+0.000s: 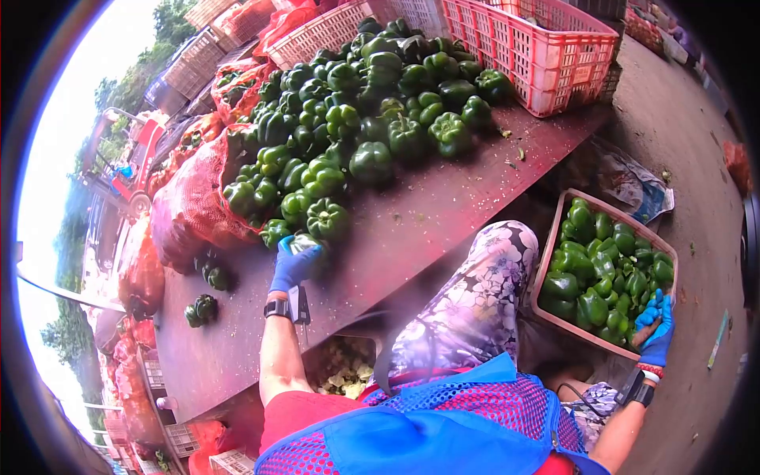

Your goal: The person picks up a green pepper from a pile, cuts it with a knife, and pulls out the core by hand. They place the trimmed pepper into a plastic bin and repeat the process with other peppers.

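So the left hand [296,263], in a blue glove, has its fingers around a green bell pepper [307,245] right at the near edge of the big pepper pile [340,131] on the reddish table [396,218]. The right hand [655,328], also gloved, is over at the near right corner of the pink-rimmed crate [548,261], which is loaded with more green bell peppers; can't really tell if it's gripping anything. A red mesh sack [190,206] spills peppers beside the pile, and a red plastic basket [546,67] sits at the table's far end.
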Available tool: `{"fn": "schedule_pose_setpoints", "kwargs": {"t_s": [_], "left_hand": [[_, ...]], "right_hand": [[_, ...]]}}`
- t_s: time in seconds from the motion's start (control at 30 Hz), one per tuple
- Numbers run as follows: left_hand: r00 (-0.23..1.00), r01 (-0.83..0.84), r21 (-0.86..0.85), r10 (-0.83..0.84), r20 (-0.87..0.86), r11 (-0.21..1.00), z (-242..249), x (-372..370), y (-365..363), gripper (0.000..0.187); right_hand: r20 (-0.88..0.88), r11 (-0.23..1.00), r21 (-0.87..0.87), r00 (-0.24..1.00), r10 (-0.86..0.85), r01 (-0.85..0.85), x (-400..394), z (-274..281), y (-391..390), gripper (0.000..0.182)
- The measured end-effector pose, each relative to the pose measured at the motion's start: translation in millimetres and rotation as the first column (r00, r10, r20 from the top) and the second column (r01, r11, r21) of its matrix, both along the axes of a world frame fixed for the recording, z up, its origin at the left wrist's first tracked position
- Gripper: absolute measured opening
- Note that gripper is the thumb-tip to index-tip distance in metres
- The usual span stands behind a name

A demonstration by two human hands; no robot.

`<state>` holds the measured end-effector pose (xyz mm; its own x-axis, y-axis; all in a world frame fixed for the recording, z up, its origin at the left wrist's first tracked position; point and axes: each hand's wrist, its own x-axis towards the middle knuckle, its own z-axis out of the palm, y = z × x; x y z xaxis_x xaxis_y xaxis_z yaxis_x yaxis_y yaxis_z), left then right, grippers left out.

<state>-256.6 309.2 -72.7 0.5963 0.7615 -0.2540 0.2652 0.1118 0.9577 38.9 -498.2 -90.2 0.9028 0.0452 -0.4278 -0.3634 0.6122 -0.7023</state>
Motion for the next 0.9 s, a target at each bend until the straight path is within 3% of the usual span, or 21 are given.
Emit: {"fn": "schedule_pose_setpoints", "kwargs": {"t_s": [0.03, 0.07, 0.1, 0.13, 0.2, 0.23, 0.27, 0.3, 0.33, 0.4, 0.5, 0.63, 0.73, 0.8, 0.87, 0.9], "left_hand": [[1.0, -0.022, 0.082, 0.023, -0.012, 0.996, -3, -6, -9, 0.067], [0.998, -0.016, 0.287, 0.031, -0.047, 0.958, 5, -7, -40, 0.07], [0.997, -0.057, 0.359, 0.073, -0.032, 0.932, 3, -10, -57, 0.076], [0.994, -0.111, 0.312, 0.099, 0.056, 0.944, 5, -11, -77, 0.075], [0.973, -0.231, 0.446, 0.191, 0.132, 0.865, -21, -16, -86, 0.072], [0.957, -0.286, 0.548, 0.264, 0.121, 0.786, -28, -16, -93, 0.07], [0.934, -0.331, 0.644, 0.336, 0.12, 0.69, -36, -15, -100, 0.068], [0.905, -0.362, 0.732, 0.406, 0.127, 0.577, -39, -13, -108, 0.067], [0.9, -0.369, 0.746, 0.414, 0.137, 0.554, -35, -9, -120, 0.066], [0.918, -0.249, 0.883, 0.387, 0.085, 0.397, -32, -1, -142, 0.064], [0.986, -0.012, 0.958, 0.162, -0.036, 0.287, 0, 21, -170, 0.069], [0.998, 0.051, 0.924, 0.018, -0.062, 0.38, 4, 31, -167, 0.073], [0.986, -0.041, 0.524, -0.05, 0.158, 0.851, 5, 29, -176, 0.08], [0.989, 0.008, 0.566, -0.091, 0.119, 0.824, -7, 23, -165, 0.082], [0.995, -0.033, 0.616, -0.032, 0.094, 0.787, -6, 29, -177, 0.08], [0.997, 0.0, 0.707, -0.055, 0.054, 0.707, -7, 31, -181, 0.079]], "right_hand": [[0.015, 0.957, 0.29, 0.999, -0.035, 0.029, 7, -7, -1, 0.03], [0.02, 0.83, 0.556, 0.997, -0.069, 0.047, 15, -12, 1, 0.032], [-0.04, 0.828, 0.544, 0.99, -0.135, 0.135, 11, 1, 23, 0.036], [-0.026, 0.865, 0.491, 0.995, -0.101, 0.1, 6, 13, 49, 0.037], [0.004, 0.924, 0.381, 1.0, -0.022, 0.019, 3, 28, 87, 0.039], [0.08, 0.817, 0.554, 0.987, 0.139, -0.16, 7, 22, 99, 0.041], [0.201, 0.78, 0.526, 0.941, 0.273, -0.339, 7, 18, 110, 0.041], [0.2, 0.828, 0.428, 0.931, 0.305, -0.363, 3, 26, 129, 0.043], [0.198, 0.862, 0.328, 0.921, 0.337, -0.386, -1, 33, 145, 0.045], [0.169, 0.884, 0.263, 0.921, 0.352, -0.386, -1, 35, 165, 0.046], [0.166, 0.882, 0.237, 0.911, 0.378, -0.409, 6, 32, 174, 0.044], [0.159, 0.874, 0.213, 0.898, 0.41, -0.437, 15, 25, 174, 0.038], [0.151, 0.88, 0.199, 0.901, 0.408, -0.432, 8, 30, 178, 0.036], [0.151, 0.876, 0.176, 0.892, 0.427, -0.449, 1, 38, 179, 0.034], [0.142, 0.874, 0.182, 0.892, 0.429, -0.45, -2, 38, 180, 0.034], [0.142, 0.88, 0.155, 0.892, 0.43, -0.449, -2, 34, 179, 0.034]]}}
